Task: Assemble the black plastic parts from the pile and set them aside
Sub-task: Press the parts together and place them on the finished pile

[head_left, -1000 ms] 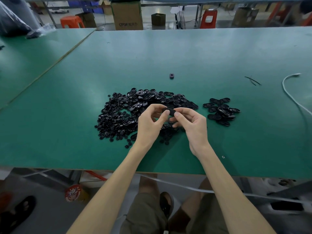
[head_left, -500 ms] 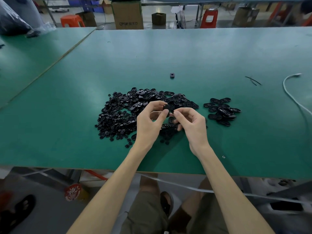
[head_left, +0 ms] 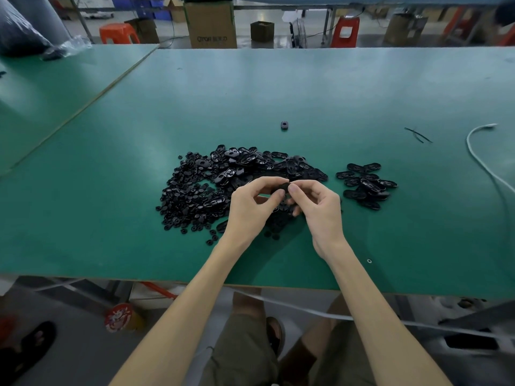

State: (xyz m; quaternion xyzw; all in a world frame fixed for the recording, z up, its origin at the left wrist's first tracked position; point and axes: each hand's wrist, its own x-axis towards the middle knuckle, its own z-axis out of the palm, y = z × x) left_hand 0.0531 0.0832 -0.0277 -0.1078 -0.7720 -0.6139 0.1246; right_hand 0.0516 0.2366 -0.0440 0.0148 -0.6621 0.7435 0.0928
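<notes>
A large pile of black plastic parts, small round pieces and longer oval ones, lies on the green table in front of me. To its right sits a smaller group of oval black pieces. Both hands meet just above the pile's near right edge. My left hand and my right hand pinch one black part between thumbs and fingertips. The fingers hide most of that part.
A single black piece lies alone farther back. A white cable curves along the right side, with thin black strips near it. A tiny ring sits by the front edge. Boxes and stools stand beyond the table.
The two hands have drawn closer together around the black part and lifted it slightly. The piles have not moved.
</notes>
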